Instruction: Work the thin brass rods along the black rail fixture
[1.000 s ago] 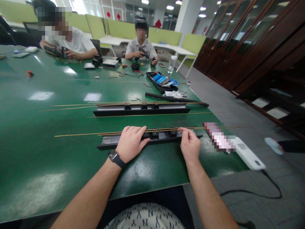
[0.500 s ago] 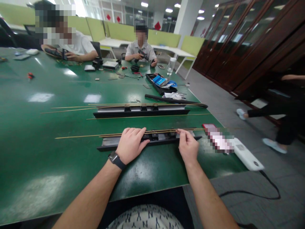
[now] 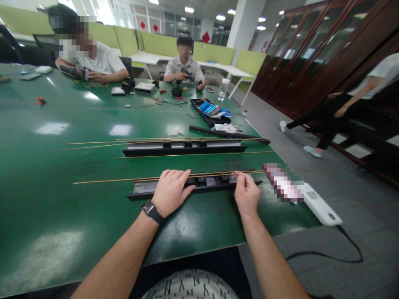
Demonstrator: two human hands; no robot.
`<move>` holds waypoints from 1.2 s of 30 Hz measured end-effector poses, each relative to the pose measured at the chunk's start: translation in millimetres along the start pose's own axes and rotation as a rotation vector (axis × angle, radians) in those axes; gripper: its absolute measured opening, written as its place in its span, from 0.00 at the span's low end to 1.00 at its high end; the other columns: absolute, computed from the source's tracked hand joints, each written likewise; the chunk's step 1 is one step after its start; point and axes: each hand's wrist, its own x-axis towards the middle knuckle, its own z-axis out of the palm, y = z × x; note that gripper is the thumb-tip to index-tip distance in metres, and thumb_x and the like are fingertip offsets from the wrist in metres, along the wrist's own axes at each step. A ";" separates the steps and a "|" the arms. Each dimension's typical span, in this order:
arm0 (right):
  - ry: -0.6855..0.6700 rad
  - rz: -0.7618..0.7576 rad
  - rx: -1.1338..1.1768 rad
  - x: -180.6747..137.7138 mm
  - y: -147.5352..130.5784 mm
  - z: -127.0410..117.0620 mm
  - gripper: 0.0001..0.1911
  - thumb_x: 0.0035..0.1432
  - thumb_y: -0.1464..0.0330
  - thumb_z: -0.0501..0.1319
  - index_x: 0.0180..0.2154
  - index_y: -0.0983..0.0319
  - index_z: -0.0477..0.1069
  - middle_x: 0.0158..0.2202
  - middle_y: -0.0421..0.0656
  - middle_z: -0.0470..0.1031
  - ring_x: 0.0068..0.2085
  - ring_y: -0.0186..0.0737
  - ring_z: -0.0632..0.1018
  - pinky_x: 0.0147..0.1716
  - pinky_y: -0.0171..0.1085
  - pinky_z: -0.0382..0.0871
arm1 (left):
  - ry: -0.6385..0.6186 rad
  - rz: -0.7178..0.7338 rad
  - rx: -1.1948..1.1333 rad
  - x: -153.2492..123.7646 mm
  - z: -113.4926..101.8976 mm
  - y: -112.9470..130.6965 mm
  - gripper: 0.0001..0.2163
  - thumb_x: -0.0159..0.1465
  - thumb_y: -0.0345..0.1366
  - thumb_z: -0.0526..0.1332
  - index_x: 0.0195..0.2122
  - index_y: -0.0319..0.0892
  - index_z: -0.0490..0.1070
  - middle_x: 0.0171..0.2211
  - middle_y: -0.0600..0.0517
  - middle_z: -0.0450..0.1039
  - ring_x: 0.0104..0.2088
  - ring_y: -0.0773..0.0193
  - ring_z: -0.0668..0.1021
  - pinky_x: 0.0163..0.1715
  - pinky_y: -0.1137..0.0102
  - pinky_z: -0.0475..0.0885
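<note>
Seemingly, right hand (image 3: 247,193) pinches rod (image 3: 109,180).

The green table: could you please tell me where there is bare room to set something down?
Bare: the broad stretch left of the near rail, to the table edge, and the band beyond the far rail. Crowded: around the left hand and right hand on the near rail and its brass rods, and the right edge with tray and power strip.

The left hand (image 3: 170,192) covers part of the black rail (image 3: 143,188); the right hand (image 3: 247,193) hides its own grip on the brass rod (image 3: 109,180); a pixelated patch (image 3: 282,182) masks something beside the rail's end; the person by the cabinets (image 3: 343,106) is cut off at right.
</note>
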 end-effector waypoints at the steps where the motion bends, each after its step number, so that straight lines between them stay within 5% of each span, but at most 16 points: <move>1: -0.002 -0.001 0.009 -0.2 -0.1 0.2 0.19 0.72 0.57 0.56 0.46 0.61 0.81 0.41 0.47 0.86 0.45 0.45 0.86 0.51 0.42 0.77 | 0.002 0.001 -0.002 0.0 0.0 0.0 0.21 0.71 0.46 0.62 0.60 0.40 0.71 0.48 0.43 0.81 0.49 0.49 0.80 0.51 0.54 0.68; 36: -0.011 0.016 -0.063 -1.0 -4.4 -0.9 0.20 0.71 0.56 0.55 0.46 0.60 0.82 0.43 0.46 0.86 0.47 0.46 0.85 0.52 0.42 0.77 | -0.019 -0.007 0.003 0.5 -1.7 0.7 0.21 0.71 0.47 0.61 0.60 0.41 0.70 0.48 0.43 0.80 0.49 0.50 0.79 0.51 0.55 0.67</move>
